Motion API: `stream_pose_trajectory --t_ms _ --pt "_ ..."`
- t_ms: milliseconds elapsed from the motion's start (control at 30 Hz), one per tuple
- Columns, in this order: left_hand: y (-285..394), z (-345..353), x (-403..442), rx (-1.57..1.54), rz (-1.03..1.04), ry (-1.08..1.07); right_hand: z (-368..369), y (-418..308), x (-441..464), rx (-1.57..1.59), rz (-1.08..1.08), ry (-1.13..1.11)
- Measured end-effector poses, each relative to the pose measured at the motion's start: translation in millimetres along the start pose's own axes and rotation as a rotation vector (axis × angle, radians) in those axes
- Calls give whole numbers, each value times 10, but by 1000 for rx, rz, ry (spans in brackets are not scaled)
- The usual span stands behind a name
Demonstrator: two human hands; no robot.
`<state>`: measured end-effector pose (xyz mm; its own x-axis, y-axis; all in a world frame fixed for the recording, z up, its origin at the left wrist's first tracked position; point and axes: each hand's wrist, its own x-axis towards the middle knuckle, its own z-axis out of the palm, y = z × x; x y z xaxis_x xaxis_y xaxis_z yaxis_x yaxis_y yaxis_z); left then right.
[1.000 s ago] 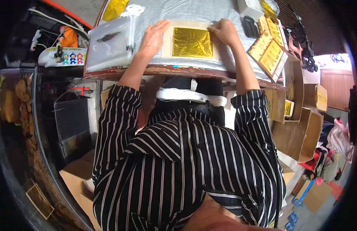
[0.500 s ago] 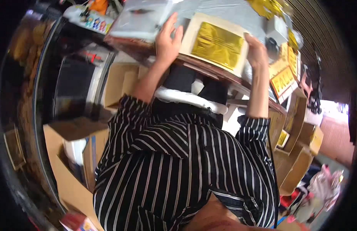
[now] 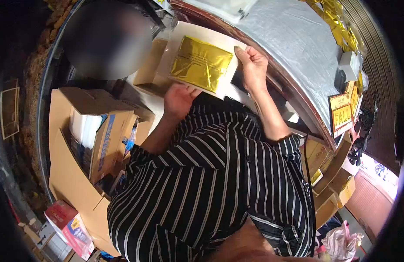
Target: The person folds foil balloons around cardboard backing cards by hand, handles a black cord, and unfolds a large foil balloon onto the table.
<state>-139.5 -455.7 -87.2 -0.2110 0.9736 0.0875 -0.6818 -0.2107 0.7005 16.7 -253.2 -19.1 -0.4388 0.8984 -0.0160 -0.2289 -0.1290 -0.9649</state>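
A white card [image 3: 172, 43] with a folded gold foil packet [image 3: 201, 63] on its face is held up, tilted, in front of my striped shirt. My right hand [image 3: 254, 70] is closed on its right corner, thumb on top. At the lower edge, my left hand [image 3: 180, 101] holds the card from below, its fingers partly hidden behind it. Just beyond the card runs the edge of a table with a silvery-grey cover [image 3: 280, 39].
Open cardboard boxes [image 3: 64, 153] stand at my left, one holding white items. A red and pink box [image 3: 71, 227] lies lower left. A "FALL" package [image 3: 341, 114], a small white box [image 3: 349, 65] and gold foil [image 3: 328, 17] are along the table's right end.
The card with the gold foil has come off the table toward my body and to the left. My left hand, open beside it before, is now at its lower edge. My view has turned left.
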Motion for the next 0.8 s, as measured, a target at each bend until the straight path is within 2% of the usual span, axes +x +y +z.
stream_pose_trajectory --t_ms 33,67,133,167,200,233,267,300,333,367,400,467,533,600,633,667,700,733,800 --pt "74 20 -68 -444 -21 98 75 41 16 -1 -4 -1" --pt "211 150 -78 -446 -17 92 149 67 40 -42 0 19" --pt "340 320 -103 -397 -122 416 174 131 32 -142 59 -16" --pt "310 232 -101 -398 -125 417 156 271 75 -277 42 -78" --pt "280 141 -78 -227 -139 494 151 421 131 -412 25 -140" --pt "202 -34 -88 -55 -154 568 201 352 106 -360 148 -260" --pt "155 -245 -82 -123 -158 597 227 293 75 -628 39 -273" --pt "-41 -774 -171 44 -241 689 191 257 59 -895 -75 -283" --pt "-175 -1281 -228 217 -319 774 119 180 20 -1035 -122 -341" --pt "-284 -1784 -280 222 -318 763 44 143 -31 -1060 -165 -341" --pt "-389 -2240 -319 735 -198 662 -56 110 -94 -1087 -206 -342" --pt "-387 -2510 -118 1233 -57 511 -254 -37 -255 -1089 -50 -369" --pt "-253 -2394 294 280 -274 1135 -395 -162 -422 -1061 -44 -329" --pt "-303 -2555 387 223 -352 1155 -588 -134 -624 -910 6 -197" --pt "-360 -2654 389 247 -387 1128 -594 -267 -690 -962 73 -166" --pt "-441 -2726 446 273 -419 1090 -645 -346 -761 -1085 -3 -169" --pt "-528 -2793 506 291 -461 1058 -708 -330 -833 -1038 -28 -90" --pt "-612 -2809 546 315 -511 1033 -668 -402 -926 -884 100 10" --pt "-783 -2731 620 362 -603 994 -625 -523 -1016 -868 82 89"
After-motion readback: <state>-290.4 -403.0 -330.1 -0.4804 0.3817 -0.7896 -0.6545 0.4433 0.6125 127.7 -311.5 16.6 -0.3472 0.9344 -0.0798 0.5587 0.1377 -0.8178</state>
